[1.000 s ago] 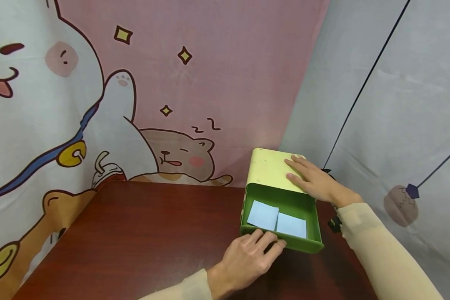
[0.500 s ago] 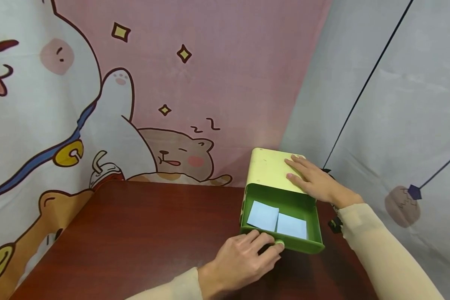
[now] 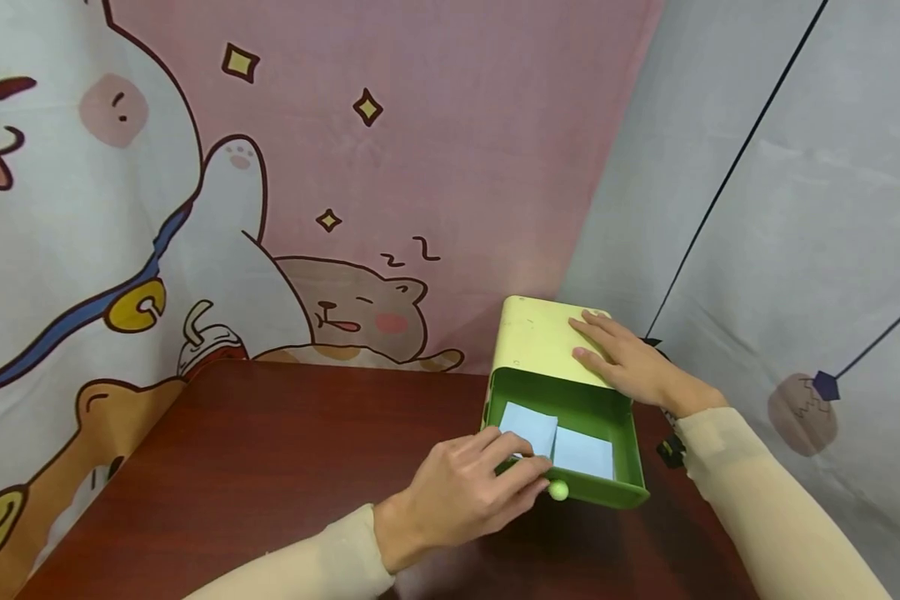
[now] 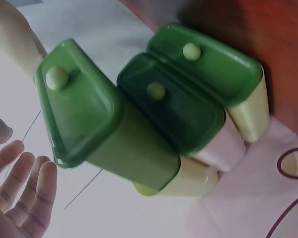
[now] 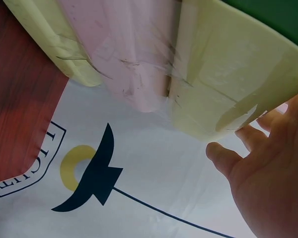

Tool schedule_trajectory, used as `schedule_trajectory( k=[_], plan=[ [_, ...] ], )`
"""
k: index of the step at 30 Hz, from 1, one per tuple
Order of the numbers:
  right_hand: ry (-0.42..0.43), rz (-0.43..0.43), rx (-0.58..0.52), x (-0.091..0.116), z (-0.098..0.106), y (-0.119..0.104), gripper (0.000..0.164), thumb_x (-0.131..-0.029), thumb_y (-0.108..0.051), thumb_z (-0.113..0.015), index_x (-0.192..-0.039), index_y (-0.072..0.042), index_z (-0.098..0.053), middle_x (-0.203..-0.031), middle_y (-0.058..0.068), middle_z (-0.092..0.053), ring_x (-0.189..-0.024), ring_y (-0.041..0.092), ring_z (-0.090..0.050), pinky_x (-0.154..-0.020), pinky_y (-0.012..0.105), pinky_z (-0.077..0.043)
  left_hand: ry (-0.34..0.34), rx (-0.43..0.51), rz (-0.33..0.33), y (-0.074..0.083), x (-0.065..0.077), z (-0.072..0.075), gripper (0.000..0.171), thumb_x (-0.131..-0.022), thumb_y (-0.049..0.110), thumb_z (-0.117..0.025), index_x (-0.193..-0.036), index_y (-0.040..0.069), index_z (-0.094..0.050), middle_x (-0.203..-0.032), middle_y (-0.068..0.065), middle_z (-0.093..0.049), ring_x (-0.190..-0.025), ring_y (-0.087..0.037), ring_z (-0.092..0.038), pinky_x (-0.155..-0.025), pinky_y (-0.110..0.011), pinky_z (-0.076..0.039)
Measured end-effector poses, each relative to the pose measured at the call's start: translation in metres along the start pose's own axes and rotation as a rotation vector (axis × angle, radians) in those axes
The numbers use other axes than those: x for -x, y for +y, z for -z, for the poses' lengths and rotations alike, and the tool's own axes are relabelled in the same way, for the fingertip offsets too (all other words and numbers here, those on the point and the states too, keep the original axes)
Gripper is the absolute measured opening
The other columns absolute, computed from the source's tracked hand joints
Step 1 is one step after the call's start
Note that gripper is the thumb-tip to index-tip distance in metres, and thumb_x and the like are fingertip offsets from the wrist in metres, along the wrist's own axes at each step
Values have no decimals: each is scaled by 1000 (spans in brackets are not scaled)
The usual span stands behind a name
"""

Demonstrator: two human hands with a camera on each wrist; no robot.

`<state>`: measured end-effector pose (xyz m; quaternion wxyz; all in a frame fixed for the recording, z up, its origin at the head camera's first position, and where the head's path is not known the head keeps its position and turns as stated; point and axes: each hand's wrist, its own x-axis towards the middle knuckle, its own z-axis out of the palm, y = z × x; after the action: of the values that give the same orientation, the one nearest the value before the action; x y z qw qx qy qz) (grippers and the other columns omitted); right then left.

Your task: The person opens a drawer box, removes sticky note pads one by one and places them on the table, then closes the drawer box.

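Observation:
A small drawer unit [image 3: 543, 337] stands at the right of the table, with pale yellow and pink casings stacked in the right wrist view. Its green top drawer [image 3: 607, 490] is pulled out and contains two light blue paper squares: the left sheet [image 3: 531, 423] and the right sheet [image 3: 583, 452]. My left hand [image 3: 465, 492] hovers at the drawer's front left edge, fingers loosely bent beside the round light green knob [image 3: 558, 490] and holding nothing visible. My right hand [image 3: 630, 358] rests on the unit's top with fingers extended; its thumb and fingertips touch the yellow casing [image 5: 228, 74].
Two lower green drawers, the middle one [image 4: 174, 106] and the bottom one [image 4: 213, 64], are pushed in below the top drawer. A dark reddish table [image 3: 330, 450] lies beneath. Printed curtains [image 3: 457, 167] hang behind it and on both sides. A small black item [image 3: 671, 450] sits behind the right wrist.
My left hand has let go of the knob and moved left and slightly up to the drawer's edge, leaving the knob uncovered. The right hand and drawer stay where they were.

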<state>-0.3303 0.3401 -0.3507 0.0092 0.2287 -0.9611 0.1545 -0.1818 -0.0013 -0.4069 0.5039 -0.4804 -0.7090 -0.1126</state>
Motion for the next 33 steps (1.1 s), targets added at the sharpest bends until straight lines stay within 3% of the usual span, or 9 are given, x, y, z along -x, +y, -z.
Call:
schedule_trajectory(
  k=[8, 15, 24, 33],
  plan=[
    [1, -3, 2, 3, -1, 0, 74, -123, -60, -44, -186, -24, -32, -197, 17, -17, -182, 55, -9, -137, 88, -17, -13, -8, 2, -21, -10, 4, 13, -98, 29, -91, -109, 24, -86, -104, 8, -77, -84, -7, -72, -69, -14, -61],
    [6, 7, 1, 2, -2, 1, 73, -123, -59, -44, -186, -23, -33, -196, 18, -18, -181, 57, -9, -136, 88, -17, -97, 15, -6, -44, -17, 0, 15, -102, 34, -91, -112, 25, -85, -107, 8, -76, -83, -5, -70, -66, -12, -57],
    [4, -5, 2, 1, -3, 2, 74, -124, -61, -42, -186, -24, -31, -197, 16, -17, -182, 55, -8, -137, 86, -17, -335, 48, -21, -72, -25, -3, 18, -107, 38, -88, -120, 27, -85, -114, 7, -76, -95, -9, -74, -75, -20, -63],
    [1, -7, -1, 2, -1, -1, 74, -123, -61, -43, -187, -25, -30, -197, 16, -16, -182, 55, -8, -136, 87, -19, -591, 107, -12, -87, -39, -4, 23, -112, 46, -80, -129, 31, -86, -123, 9, -77, -102, -10, -77, -82, -28, -66]
  ],
)
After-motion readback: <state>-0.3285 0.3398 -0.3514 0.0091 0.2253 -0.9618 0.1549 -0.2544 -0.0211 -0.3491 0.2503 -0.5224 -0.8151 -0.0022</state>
